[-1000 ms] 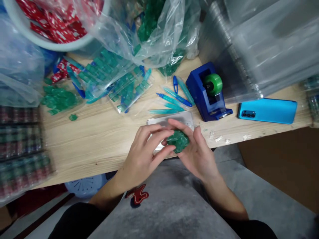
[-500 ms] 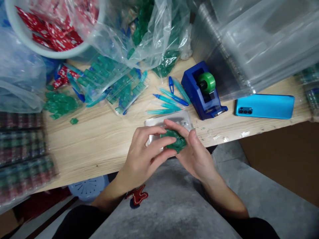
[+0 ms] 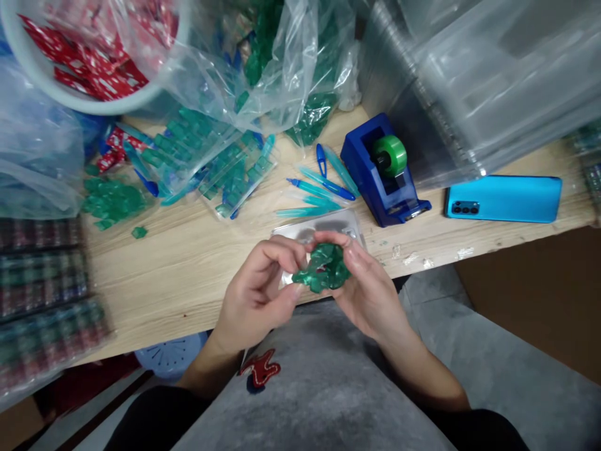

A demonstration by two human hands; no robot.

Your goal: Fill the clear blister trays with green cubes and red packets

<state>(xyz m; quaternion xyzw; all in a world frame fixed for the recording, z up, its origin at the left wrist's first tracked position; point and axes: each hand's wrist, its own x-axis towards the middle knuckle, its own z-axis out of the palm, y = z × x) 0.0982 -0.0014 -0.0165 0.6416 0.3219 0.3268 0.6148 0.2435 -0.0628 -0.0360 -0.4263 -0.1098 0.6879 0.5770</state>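
A cluster of translucent green plastic pieces [image 3: 328, 266] is held between my two hands at the table's front edge. My right hand [image 3: 369, 291] cups the cluster from the right, thumb and fingers curled round it. At its left end, my left hand [image 3: 263, 291] pinches a green piece between thumb and fingers. Beneath the hands lies a clear plastic tray [image 3: 345, 222], partly covered by them. Just beyond it are several light-blue pen-shaped pieces [image 3: 319, 188] and a small blue oval-holed part [image 3: 322, 160].
A blue tape dispenser [image 3: 385, 181] with green tape stands right of centre, beside a blue phone [image 3: 504, 199]. Green pieces [image 3: 115, 200] lie at left. A white tub [image 3: 94, 108] holds red packets. Stacked packed trays [image 3: 42, 300] stand left, clear plastic sheets [image 3: 507, 81] back right.
My left hand has drawn back slightly to the left and its fingers have curled into a pinch. More of the green cluster now shows. My right hand stays nearly in place.
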